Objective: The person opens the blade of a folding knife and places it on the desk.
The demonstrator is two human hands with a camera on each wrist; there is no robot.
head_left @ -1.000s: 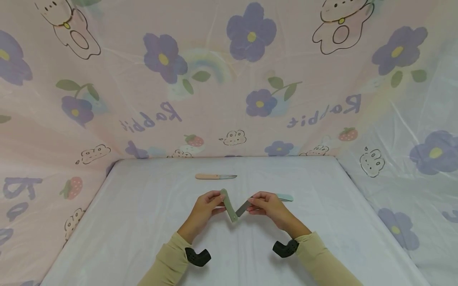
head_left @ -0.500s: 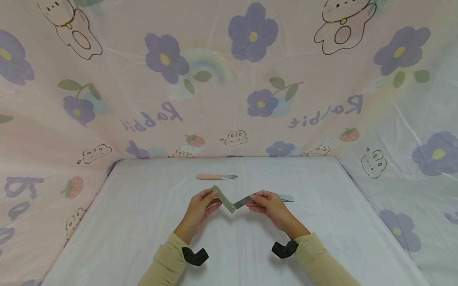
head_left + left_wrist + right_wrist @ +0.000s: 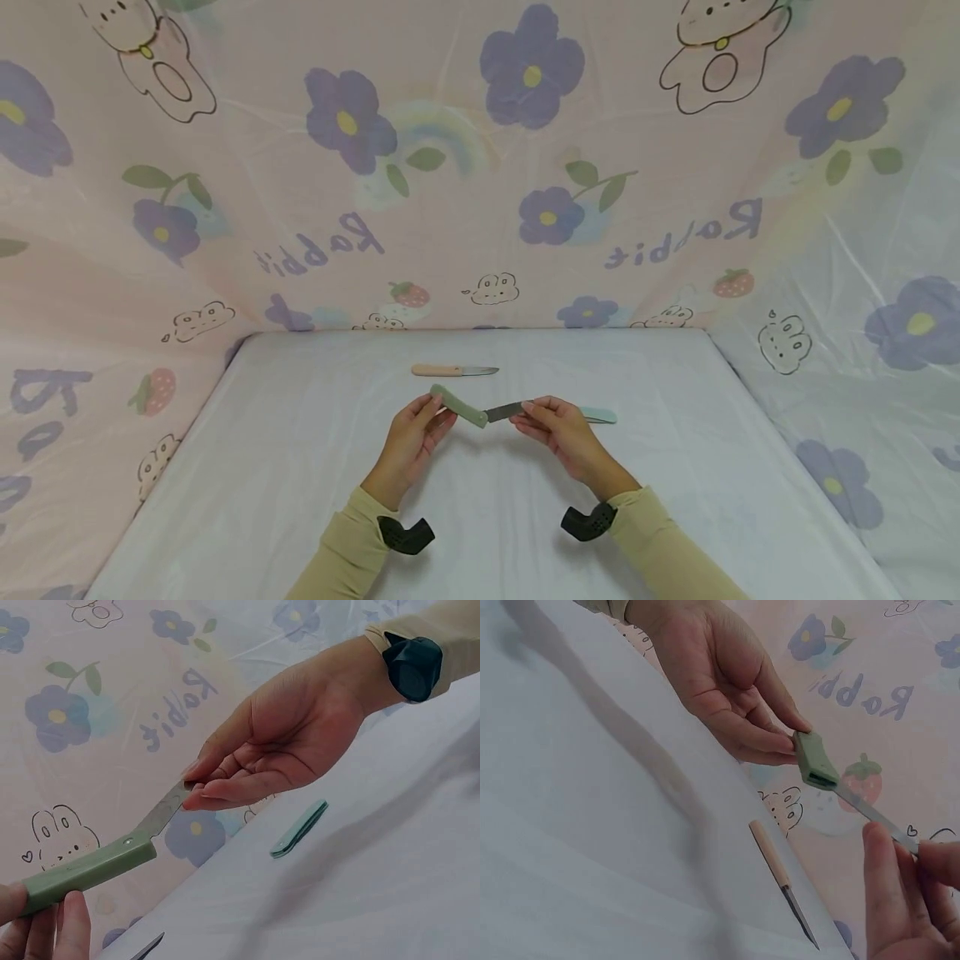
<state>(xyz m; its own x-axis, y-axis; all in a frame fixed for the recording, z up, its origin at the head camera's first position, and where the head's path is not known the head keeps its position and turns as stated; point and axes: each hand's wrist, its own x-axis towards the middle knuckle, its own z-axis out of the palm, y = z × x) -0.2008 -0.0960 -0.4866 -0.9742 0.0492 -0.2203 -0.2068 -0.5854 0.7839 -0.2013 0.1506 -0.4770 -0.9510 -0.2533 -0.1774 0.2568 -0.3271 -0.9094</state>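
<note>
A green-handled folding knife (image 3: 465, 410) is held between both hands above the table, its blade swung well out from the handle but still at a slight angle to it. My left hand (image 3: 408, 437) pinches the far end of the green handle (image 3: 90, 871). With thumb and fingers, my right hand (image 3: 562, 433) pinches the tip end of the grey blade (image 3: 163, 812). Behind them on the table lies a paring knife (image 3: 454, 371) with a peach handle, its blade pointing right. A mint-green folded knife (image 3: 298, 829) lies beyond the right hand, partly hidden by it in the head view.
The table (image 3: 285, 467) has a white cover. A patterned cloth (image 3: 450, 192) with flowers and rabbits rises along its back and sides. Each wrist wears a black device (image 3: 407, 536).
The knife's handle and blade have swung from a narrow V to nearly a straight line. Its joint has risen, and my left hand has shifted left and slightly up.
</note>
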